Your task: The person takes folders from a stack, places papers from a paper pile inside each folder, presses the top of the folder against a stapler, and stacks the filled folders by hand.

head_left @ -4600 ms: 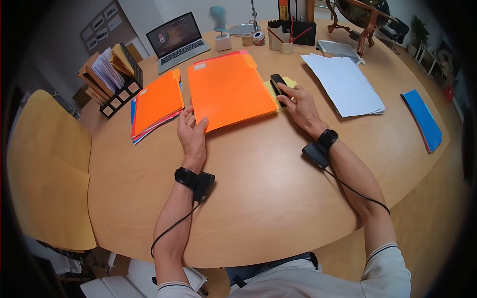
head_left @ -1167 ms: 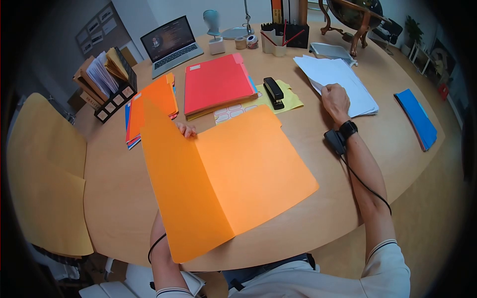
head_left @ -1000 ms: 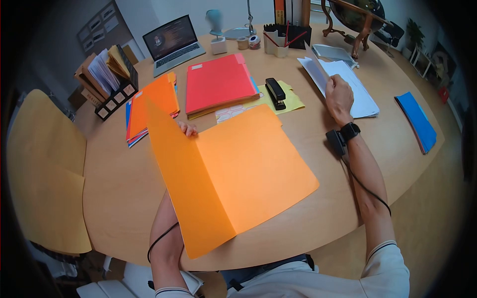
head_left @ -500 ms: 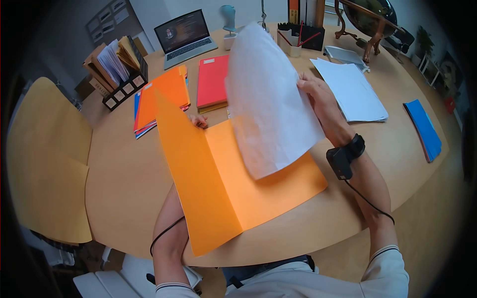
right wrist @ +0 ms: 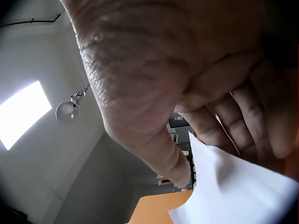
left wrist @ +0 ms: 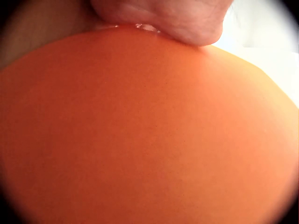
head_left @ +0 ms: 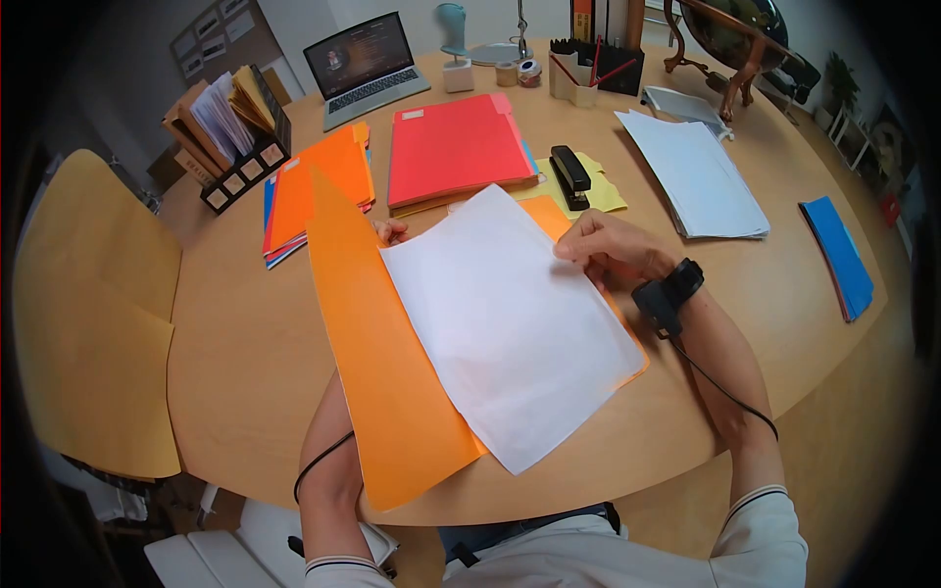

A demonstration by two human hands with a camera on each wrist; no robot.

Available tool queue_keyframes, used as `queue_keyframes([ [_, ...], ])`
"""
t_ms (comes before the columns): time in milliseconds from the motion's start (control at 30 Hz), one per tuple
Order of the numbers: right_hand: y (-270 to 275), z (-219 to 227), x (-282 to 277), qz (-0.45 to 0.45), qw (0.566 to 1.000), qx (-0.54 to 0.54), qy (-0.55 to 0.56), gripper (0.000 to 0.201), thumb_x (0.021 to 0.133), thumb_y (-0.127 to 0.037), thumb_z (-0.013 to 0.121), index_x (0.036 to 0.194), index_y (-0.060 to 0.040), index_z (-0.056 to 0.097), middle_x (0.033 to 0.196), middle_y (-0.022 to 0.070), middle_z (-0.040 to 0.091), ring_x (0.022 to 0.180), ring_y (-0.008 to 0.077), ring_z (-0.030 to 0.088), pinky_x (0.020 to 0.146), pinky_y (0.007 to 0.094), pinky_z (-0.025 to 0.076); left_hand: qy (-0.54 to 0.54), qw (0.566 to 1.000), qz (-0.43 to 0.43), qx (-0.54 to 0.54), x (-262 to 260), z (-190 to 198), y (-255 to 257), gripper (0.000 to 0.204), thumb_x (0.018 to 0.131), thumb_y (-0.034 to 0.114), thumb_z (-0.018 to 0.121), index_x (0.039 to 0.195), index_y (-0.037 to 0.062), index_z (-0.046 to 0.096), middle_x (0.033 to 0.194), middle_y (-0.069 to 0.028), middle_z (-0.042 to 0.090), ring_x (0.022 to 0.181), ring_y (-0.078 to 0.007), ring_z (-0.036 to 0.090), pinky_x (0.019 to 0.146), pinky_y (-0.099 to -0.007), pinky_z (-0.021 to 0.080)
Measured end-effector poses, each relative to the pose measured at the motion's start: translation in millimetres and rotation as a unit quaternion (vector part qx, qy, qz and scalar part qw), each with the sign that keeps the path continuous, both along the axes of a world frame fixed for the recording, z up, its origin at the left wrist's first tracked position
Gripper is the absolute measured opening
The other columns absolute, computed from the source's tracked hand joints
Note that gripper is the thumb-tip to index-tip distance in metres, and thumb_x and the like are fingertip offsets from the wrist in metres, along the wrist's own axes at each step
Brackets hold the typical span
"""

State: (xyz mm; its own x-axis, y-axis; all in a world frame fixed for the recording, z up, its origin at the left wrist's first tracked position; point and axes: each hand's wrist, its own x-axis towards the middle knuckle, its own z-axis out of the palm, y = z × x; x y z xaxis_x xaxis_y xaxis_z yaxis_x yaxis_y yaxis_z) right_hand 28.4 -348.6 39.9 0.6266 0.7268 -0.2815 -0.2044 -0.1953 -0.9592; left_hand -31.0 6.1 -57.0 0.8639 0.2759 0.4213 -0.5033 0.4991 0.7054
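An orange file folder [head_left: 402,402] lies spread open near the table's front edge, its left cover raised at a slant. My left hand [head_left: 392,231] grips this cover near the top of the fold, mostly hidden behind it; in the left wrist view the orange cover [left wrist: 149,126] fills the picture below the hand. White paper [head_left: 510,323] covers most of the folder's right half, its lower corner sticking out past the folder's bottom edge. My right hand [head_left: 618,245] pinches the paper's right edge between thumb and fingers, as the right wrist view also shows.
Beyond the folder are a pink-red folder stack [head_left: 456,147], a black stapler [head_left: 569,178] on yellow folders [head_left: 610,196] and orange folders [head_left: 319,186]. A white paper stack [head_left: 696,176] and blue folders [head_left: 836,257] lie right. A laptop [head_left: 368,69] and pen holder [head_left: 573,83] stand behind.
The orange folder came off the red stack toward me and was opened; the stapler was set aside. My right hand took paper from the white stack and brought it left onto the folder.
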Motion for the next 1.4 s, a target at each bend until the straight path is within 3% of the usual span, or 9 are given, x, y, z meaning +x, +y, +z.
queue_keyframes([
  [233, 10, -8, 7, -0.077, 0.993, -0.033, -0.085, 0.027, 0.086, -0.022, 0.078, 0.07, -0.0014, 0.07, 0.058, -0.0022, 0.055, 0.048, 0.0056, 0.049, 0.042, 0.0245, 0.032, 0.029, 0.999, -0.002, -0.012, 16, 0, 13, 0.02, 0.101, 0.009, 0.056, 0.084, 0.0092, 0.047, 0.093, -0.0035, 0.055, 0.095, -0.017, 0.056, 0.09, -0.0302, 0.047],
  [433, 9, -6, 7, -0.154, 0.984, -0.056, -0.074, 0.024, 0.084, -0.017, 0.079, 0.075, 0.0042, 0.072, 0.068, 0.0042, 0.064, 0.053, 0.0082, 0.055, 0.046, 0.0255, 0.039, 0.04, 0.98, 0.118, 0.155, 16, 3, 4, 0.021, 0.095, -0.007, 0.056, 0.082, 0.0069, 0.046, 0.094, -0.0039, 0.054, 0.092, -0.0135, 0.055, 0.08, -0.0258, 0.048],
  [633, 24, 3, -14, -0.124, 0.985, -0.052, -0.106, 0.028, 0.087, -0.023, 0.079, 0.08, 0.0042, 0.075, 0.062, 0.0004, 0.061, 0.048, 0.0051, 0.049, 0.043, 0.0242, 0.035, 0.141, 0.946, 0.138, 0.256, 10, 19, -4, 0.03, 0.108, 0.022, 0.049, 0.087, 0.0017, 0.056, 0.084, -0.0017, 0.055, 0.078, -0.0108, 0.051, 0.072, -0.0272, 0.046],
  [733, 25, -1, -14, -0.134, 0.983, -0.054, -0.117, 0.026, 0.088, -0.021, 0.078, 0.082, 0.0041, 0.076, 0.063, -0.0003, 0.062, 0.048, 0.0046, 0.049, 0.042, 0.0242, 0.036, 0.185, 0.932, 0.177, 0.259, 1, 41, -28, 0.069, 0.104, 0.064, 0.04, 0.091, 0.0002, 0.061, 0.079, 0.0, 0.055, 0.074, -0.0102, 0.05, 0.067, -0.0276, 0.043],
  [833, 23, -15, -8, -0.133, 0.981, -0.03, -0.139, 0.026, 0.09, -0.021, 0.076, 0.082, 0.0037, 0.077, 0.065, -0.0024, 0.062, 0.05, 0.0031, 0.049, 0.043, 0.0234, 0.036, 0.169, 0.929, 0.146, 0.295, -1, 51, -35, 0.064, 0.103, 0.061, 0.049, 0.093, -0.0013, 0.062, 0.076, -0.0009, 0.057, 0.072, -0.0106, 0.052, 0.067, -0.0284, 0.045],
  [933, 20, -13, -9, -0.124, 0.981, -0.038, -0.143, 0.027, 0.088, -0.018, 0.075, 0.081, 0.0086, 0.074, 0.067, 0.0017, 0.065, 0.057, 0.0051, 0.054, 0.051, 0.0261, 0.042, 0.148, 0.863, 0.186, 0.446, 2, 46, -36, 0.062, 0.095, 0.06, 0.065, 0.096, -0.0027, 0.064, 0.086, -0.0067, 0.063, 0.082, -0.0163, 0.057, 0.072, -0.0341, 0.047],
  [1000, 17, -23, -4, -0.11, 0.977, 0.011, -0.185, 0.034, 0.091, -0.018, 0.075, 0.068, 0.0056, 0.066, 0.062, -0.0028, 0.058, 0.054, 0.0032, 0.046, 0.046, 0.0284, 0.034, 0.057, 0.712, 0.31, 0.627, -3, 43, -38, 0.059, 0.084, 0.052, 0.079, 0.095, -0.0023, 0.062, 0.095, -0.0112, 0.062, 0.09, -0.0244, 0.056, 0.076, -0.0388, 0.046],
  [1100, 21, -16, -9, -0.111, 0.981, -0.017, -0.16, 0.042, 0.092, -0.018, 0.075, 0.06, 0.0003, 0.055, 0.058, -0.0056, 0.049, 0.053, 0.003, 0.038, 0.044, 0.0297, 0.028, 0.12, 0.602, 0.274, 0.741, -16, 65, -46, 0.068, 0.073, 0.058, 0.085, 0.096, -0.0019, 0.063, 0.098, -0.0167, 0.06, 0.096, -0.0322, 0.052, 0.083, -0.0439, 0.044],
  [1400, 17, -12, -6, -0.131, 0.977, -0.028, -0.168, 0.039, 0.092, -0.023, 0.073, 0.068, 0.0061, 0.063, 0.061, -0.0024, 0.053, 0.055, 0.0041, 0.043, 0.048, 0.0295, 0.035, 0.091, 0.618, 0.262, 0.736, -12, 49, -45, 0.069, 0.069, 0.063, 0.084, 0.088, 0.0006, 0.062, 0.088, -0.0144, 0.055, 0.086, -0.0299, 0.045, 0.077, -0.0427, 0.041],
])
